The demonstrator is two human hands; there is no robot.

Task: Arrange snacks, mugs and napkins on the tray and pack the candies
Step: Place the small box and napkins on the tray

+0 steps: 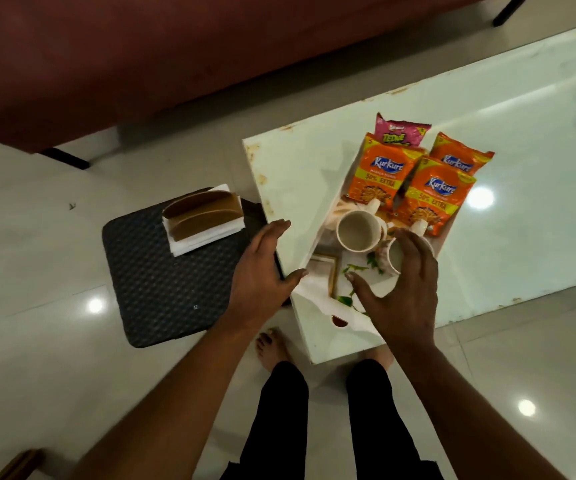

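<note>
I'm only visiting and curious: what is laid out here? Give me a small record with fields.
Base: white leaf-printed tray on the white table
Snacks: three orange packets, one pink packet, at the tray's far end
Mugs: first mug beside the packets, second mug under the right hand
Napkins: white stack under brown holder, on dark seat left of table
Hands: left hand open over the table's edge; right hand open, spread above second mug

Glossy tabletop [487,216] mirrors the lamps; shiny plastic snack packets [432,199] beside smooth ceramic mugs [357,230]; matt textured mat [162,271] under paper napkins [203,233].
</note>
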